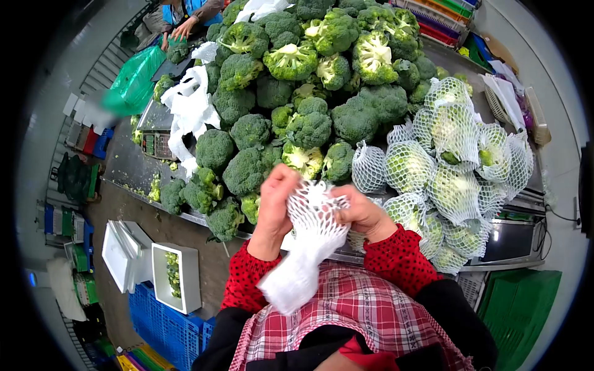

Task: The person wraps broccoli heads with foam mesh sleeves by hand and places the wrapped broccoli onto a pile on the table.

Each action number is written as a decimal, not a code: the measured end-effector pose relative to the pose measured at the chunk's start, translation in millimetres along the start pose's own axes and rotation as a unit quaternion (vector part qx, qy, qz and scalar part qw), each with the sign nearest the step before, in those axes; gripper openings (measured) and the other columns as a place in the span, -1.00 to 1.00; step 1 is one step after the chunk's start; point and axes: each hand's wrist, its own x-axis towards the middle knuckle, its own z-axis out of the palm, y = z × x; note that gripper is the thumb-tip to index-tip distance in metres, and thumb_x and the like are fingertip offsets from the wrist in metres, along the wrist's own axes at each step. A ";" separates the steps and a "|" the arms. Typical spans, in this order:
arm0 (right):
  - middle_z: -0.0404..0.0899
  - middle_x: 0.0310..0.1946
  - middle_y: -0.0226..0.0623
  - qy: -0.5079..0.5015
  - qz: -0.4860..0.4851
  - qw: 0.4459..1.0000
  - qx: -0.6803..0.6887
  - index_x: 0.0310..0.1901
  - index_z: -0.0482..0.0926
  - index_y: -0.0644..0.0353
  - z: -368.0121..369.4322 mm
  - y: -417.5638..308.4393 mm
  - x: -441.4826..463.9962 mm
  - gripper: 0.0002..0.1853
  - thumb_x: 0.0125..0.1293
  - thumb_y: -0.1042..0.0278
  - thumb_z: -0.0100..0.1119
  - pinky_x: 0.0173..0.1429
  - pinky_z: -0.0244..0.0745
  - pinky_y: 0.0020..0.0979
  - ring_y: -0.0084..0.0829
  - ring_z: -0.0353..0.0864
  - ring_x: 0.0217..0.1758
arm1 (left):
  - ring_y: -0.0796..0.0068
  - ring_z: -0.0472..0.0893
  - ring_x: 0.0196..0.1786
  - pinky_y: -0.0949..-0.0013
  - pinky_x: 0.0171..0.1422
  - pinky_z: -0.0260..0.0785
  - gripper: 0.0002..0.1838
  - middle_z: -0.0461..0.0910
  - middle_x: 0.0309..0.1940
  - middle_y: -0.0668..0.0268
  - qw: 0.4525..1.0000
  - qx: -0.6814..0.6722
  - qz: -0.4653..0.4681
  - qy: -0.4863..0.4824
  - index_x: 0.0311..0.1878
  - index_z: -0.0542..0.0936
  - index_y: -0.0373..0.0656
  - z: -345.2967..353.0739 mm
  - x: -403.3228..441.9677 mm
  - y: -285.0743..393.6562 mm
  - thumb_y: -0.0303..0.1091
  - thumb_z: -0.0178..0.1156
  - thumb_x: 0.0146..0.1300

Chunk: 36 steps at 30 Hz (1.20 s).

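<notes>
In front of my apron, both hands grip a white foam net sleeve. My left hand is closed on one side of its stretched mouth. My right hand pinches the opposite side. The lower end of the sleeve hangs bunched over the checked apron, and no broccoli shows inside it. Just beyond my hands rises a large heap of bare broccoli heads. On the right lie several vegetable heads in foam nets, close to my right hand.
More loose white foam nets lie left of the heap. A co-worker's hand is at the far left, near a green plastic bag. A white foam box with green pieces stands lower left, by a blue crate. Green crates sit lower right.
</notes>
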 end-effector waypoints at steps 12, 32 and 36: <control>0.59 -0.15 -0.22 0.296 -0.261 0.918 0.045 0.07 0.44 0.35 37.4 73.5 73.1 -0.61 0.20 0.48 0.21 -0.08 0.55 -0.42 -0.44 0.62 -0.16 | 0.47 0.66 -0.29 0.39 -0.09 0.54 -0.72 0.69 -0.27 0.18 0.832 0.287 -0.187 -0.436 -0.13 0.63 -0.36 -5.5 98.3 114.0 -0.47 0.30 0.06; 0.56 -0.14 -0.35 0.552 -0.427 0.655 0.291 -0.02 0.51 0.25 -40.4 100.8 171.1 -0.51 0.33 -0.07 0.07 -0.05 0.43 -0.42 -0.50 0.53 -0.13 | 0.58 0.55 -0.23 0.48 -0.11 0.39 -0.64 0.64 -0.27 0.20 0.742 0.580 0.023 -0.336 -0.08 0.56 -0.39 -82.3 240.7 56.6 -0.35 0.06 0.10; 0.57 -0.17 -0.36 0.547 -0.350 0.714 0.263 -0.02 0.53 0.23 -37.6 101.1 167.8 -0.49 0.29 -0.11 0.12 -0.11 0.45 -0.40 -0.50 0.54 -0.18 | 0.53 0.59 -0.22 0.48 -0.09 0.42 -0.66 0.64 -0.21 0.24 0.877 0.414 -0.133 -0.203 -0.08 0.56 -0.45 -101.7 207.2 56.4 -0.37 0.01 0.19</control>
